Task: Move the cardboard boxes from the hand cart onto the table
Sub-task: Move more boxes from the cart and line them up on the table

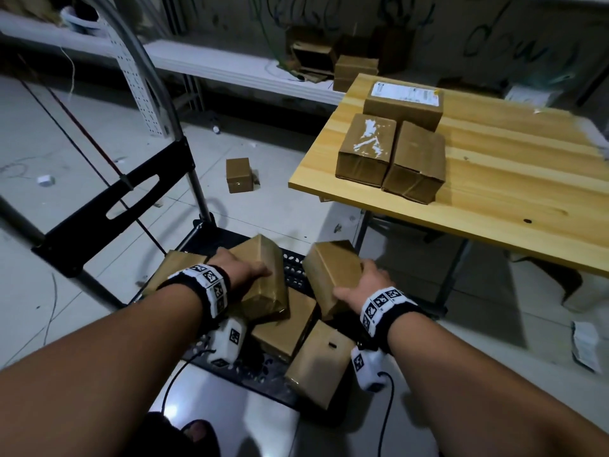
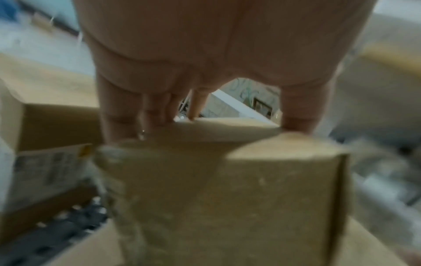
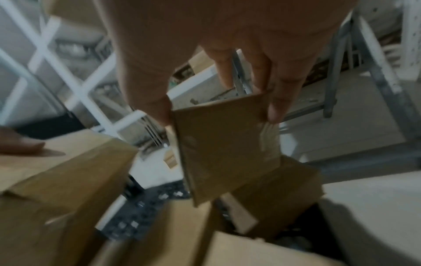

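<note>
Several brown cardboard boxes lie piled on the black perforated deck of the hand cart (image 1: 295, 268) at the bottom centre. My left hand (image 1: 245, 268) grips a tilted box (image 1: 267, 285) from above; in the left wrist view its fingers (image 2: 159, 111) and thumb clamp that box's (image 2: 227, 189) top edges. My right hand (image 1: 362, 285) grips another box (image 1: 329, 268) lifted at the cart's right side; the right wrist view shows this box (image 3: 225, 147) pinched between thumb and fingers (image 3: 280, 100). Three boxes (image 1: 392, 150) stand on the wooden table (image 1: 514, 192) at upper right.
The cart's black handle bar (image 1: 122, 199) and metal tubes rise at left. A small box (image 1: 239, 174) lies on the tiled floor beyond the cart. White shelving (image 1: 230, 67) with more boxes lines the back wall. Table legs (image 1: 454, 275) stand right of the cart.
</note>
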Motion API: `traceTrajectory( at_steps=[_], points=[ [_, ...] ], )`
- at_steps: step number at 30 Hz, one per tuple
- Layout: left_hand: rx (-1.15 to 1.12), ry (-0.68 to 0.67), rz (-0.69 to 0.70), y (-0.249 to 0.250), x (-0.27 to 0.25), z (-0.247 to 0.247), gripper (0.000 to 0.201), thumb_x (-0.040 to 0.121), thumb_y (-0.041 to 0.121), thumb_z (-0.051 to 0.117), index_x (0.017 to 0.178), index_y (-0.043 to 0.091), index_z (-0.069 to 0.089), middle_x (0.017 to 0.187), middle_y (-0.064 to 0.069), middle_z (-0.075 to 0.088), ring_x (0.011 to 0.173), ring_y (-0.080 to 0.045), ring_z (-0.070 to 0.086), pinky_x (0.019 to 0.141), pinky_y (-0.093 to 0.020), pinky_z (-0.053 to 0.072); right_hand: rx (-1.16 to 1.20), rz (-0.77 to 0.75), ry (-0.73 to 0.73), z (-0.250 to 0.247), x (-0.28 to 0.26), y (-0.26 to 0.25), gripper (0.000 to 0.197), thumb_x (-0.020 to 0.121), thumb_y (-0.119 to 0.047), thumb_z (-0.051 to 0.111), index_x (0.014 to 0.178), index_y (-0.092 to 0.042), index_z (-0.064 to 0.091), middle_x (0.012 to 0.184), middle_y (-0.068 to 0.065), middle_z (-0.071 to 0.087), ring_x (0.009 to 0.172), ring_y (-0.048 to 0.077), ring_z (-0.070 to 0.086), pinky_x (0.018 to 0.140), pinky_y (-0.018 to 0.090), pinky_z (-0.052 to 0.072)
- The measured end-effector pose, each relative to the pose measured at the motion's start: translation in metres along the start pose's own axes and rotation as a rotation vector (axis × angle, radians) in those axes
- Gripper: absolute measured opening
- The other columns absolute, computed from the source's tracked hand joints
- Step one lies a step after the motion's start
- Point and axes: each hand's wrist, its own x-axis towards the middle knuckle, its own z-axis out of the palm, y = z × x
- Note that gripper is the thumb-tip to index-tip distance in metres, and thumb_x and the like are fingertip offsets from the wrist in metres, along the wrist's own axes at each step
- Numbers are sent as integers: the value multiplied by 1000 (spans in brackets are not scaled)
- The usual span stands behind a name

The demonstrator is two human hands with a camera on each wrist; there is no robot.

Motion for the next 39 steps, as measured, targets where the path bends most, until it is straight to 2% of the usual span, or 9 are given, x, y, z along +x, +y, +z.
traceTrajectory(
  at_steps=[7,11,15,18,21,26,29,32,39],
  points=[
    [-391,-141,73,3,-23,-31,83,52,51,93,120,12,65,112,-19,74,96,-42,74,86,-60,62,399,-150,-57,-23,-42,0,87,68,-55,80,146,-40,44,136,1,55,98,22,67,81,43,63],
    [-564,-245,68,-2,-32,-52,93,37,48,97,116,8,70,104,-19,79,94,-42,77,90,-59,59,552,-249,-58,-39,-70,5,61,84,-43,78,140,-32,56,129,3,61,96,14,67,69,25,54],
    [-705,-361,193,5,-68,-73,47,78,37,82,107,4,66,86,-15,70,82,-33,65,79,-40,54,701,-294,-62,-56,-96,5,49,84,-47,74,128,-31,64,120,4,68,99,20,71,84,40,62],
    [-741,-406,292,10,-87,-90,71,70,40,84,128,6,63,104,-17,71,97,-36,65,91,-47,53,846,-318,-75,-66,-115,-2,60,66,-63,72,115,-29,70,115,10,75,99,28,76,89,55,62],
    [-793,-418,357,23,-106,-99,89,45,46,97,123,14,66,103,-14,72,91,-35,69,83,-45,56,952,-353,-45,-81,-133,-10,51,68,-65,70,103,-27,75,104,11,79,98,32,77,91,61,59],
    [-920,-364,492,73,-154,-94,40,82,37,79,112,14,71,101,-11,74,82,-27,72,68,-39,64,995,-424,85,-137,-159,-3,50,73,-65,67,103,-25,75,98,6,81,97,28,77,96,59,57],
    [-886,-389,561,109,-171,-87,51,72,37,86,113,11,72,93,-10,76,77,-25,74,84,-45,62,1078,-452,159,-162,-159,15,45,74,-66,69,99,-30,77,101,4,81,101,28,75,97,59,57],
    [-821,-408,583,149,-181,-76,60,73,45,87,119,9,72,98,-11,77,82,-26,72,81,-45,62,1168,-443,204,-182,-149,29,31,89,-56,67,103,-29,74,107,14,79,99,31,76,90,55,61],
    [-656,-374,607,261,-211,-11,53,87,52,77,123,13,71,111,-7,75,101,-26,68,88,-39,54,1368,-259,469,-242,-115,69,46,71,-70,66,101,-36,70,115,7,75,99,29,76,74,44,62]
  ],
)
